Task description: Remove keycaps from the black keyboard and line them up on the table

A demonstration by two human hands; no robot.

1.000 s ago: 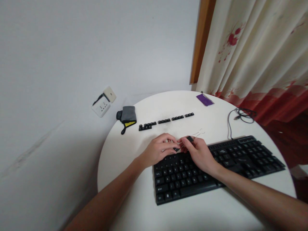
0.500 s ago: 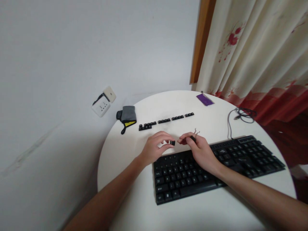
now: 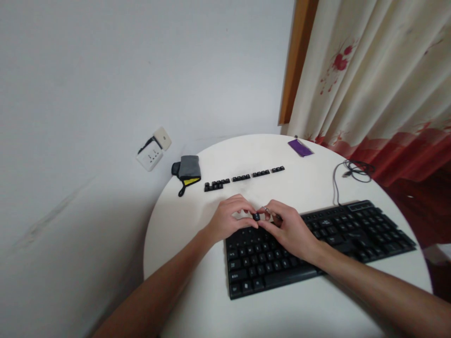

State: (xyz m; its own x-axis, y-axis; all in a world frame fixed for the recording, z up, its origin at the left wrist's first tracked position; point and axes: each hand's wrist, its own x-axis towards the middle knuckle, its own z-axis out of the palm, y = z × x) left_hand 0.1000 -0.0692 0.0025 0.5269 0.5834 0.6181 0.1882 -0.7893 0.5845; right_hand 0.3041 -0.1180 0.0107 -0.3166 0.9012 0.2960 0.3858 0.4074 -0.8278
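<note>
A small black keycap (image 3: 256, 216) is pinched between the thumb and fingers of my left hand (image 3: 227, 219). From the other side, the thumb and a fingertip of my right hand (image 3: 291, 230) meet the same keycap. My right hand also keeps hold of a wire keycap puller (image 3: 267, 210), mostly hidden by the fingers. Both hands are over the rear edge of a black keyboard (image 3: 289, 278), whose upper keys are partly covered. Behind the hands, loose black keycaps (image 3: 241, 178) lie in a line of short groups, with a second short row at the left end.
On the round white table (image 3: 197, 305), a folded grey cloth (image 3: 189, 167) with a yellow inside lies at the left edge. A purple packet (image 3: 299, 148) rests at the back. The coiled keyboard cable (image 3: 361, 171) is at the right. Wall and curtain border the table.
My right hand has moved left and turned, bringing its fingers to the keycap in my left hand. The puller's wire prongs, which pointed up and away, are now tucked among the fingers.
</note>
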